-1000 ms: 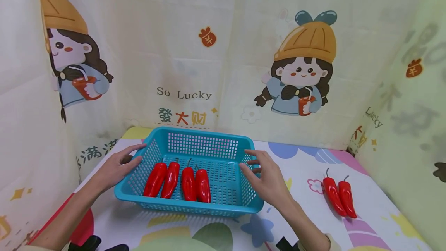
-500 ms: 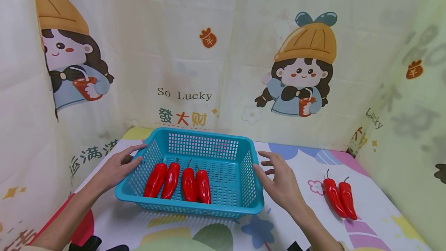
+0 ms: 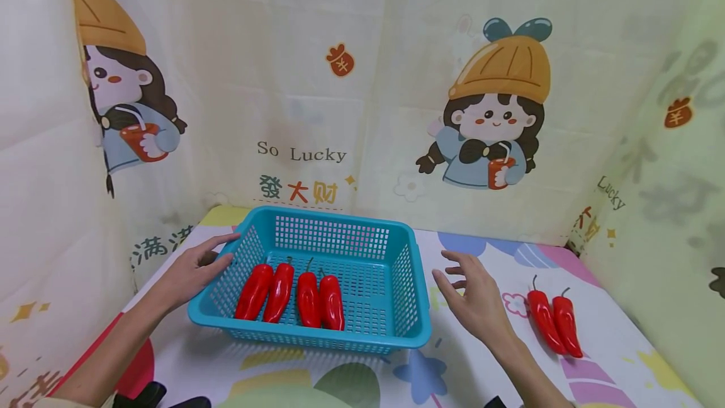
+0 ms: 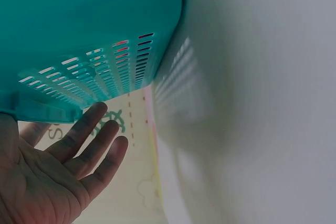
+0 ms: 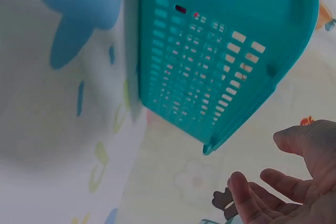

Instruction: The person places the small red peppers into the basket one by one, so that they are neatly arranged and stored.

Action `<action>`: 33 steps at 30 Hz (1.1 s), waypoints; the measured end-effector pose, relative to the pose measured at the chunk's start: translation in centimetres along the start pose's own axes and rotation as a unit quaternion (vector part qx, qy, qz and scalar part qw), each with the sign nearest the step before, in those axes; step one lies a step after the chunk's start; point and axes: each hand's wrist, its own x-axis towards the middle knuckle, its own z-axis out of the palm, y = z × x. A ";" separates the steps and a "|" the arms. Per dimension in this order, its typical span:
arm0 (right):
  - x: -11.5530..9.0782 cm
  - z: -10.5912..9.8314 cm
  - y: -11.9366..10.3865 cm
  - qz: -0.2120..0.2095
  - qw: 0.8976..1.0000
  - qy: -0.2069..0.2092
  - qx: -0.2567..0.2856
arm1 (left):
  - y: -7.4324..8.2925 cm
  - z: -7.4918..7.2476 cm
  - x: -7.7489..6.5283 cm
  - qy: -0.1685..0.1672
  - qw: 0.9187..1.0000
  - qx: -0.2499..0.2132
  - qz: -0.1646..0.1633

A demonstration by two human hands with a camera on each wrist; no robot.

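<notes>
A blue-green plastic basket (image 3: pixel 365 291) stands on the table with several glossy red chili peppers (image 3: pixel 308 301) lying side by side in its left half. My left hand (image 3: pixel 189 277) is at the basket's left rim, thumb and fingertips touching it. Seen from the left wrist, the fingers of that left hand (image 4: pixel 44 182) extend loosely beside the basket's outer wall (image 4: pixel 105 72). To the right of the basket my right hand (image 3: pixel 476 301) hovers over the table, fingers loosely bent, holding nothing. The right wrist view also shows a gap between this right hand (image 5: pixel 315 182) and the basket.
Two more red chili peppers (image 3: pixel 545 323) lie together on the table at the far right, beyond my right hand. The table has a colourful printed cloth (image 3: pixel 396 367). Printed fabric curtains (image 3: pixel 374 112) enclose the back and both sides.
My right hand has moved right, from over the basket's right rim to a spot clear of it. My left hand stays at the left rim, and the chili peppers have not moved.
</notes>
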 end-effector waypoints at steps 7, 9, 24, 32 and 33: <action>0.1 -0.7 1.4 0.031 0.999 -0.013 -0.008 | -0.2 -0.1 0.1 -0.001 1.000 -0.003 0.007; 0.0 -0.9 1.8 0.031 0.999 -0.011 -0.010 | -0.2 -0.1 0.1 -0.001 1.000 -0.002 0.008; -0.2 -2.6 5.5 0.026 0.999 0.010 -0.039 | -0.1 -0.1 0.1 -0.004 1.000 -0.005 0.002; -0.1 -3.0 7.2 0.011 0.997 0.036 -0.061 | -0.1 -0.1 0.1 -0.003 1.000 -0.008 0.006; -0.1 -3.1 7.5 0.013 0.997 0.036 -0.066 | -0.1 -0.1 0.1 -0.003 1.000 -0.007 0.006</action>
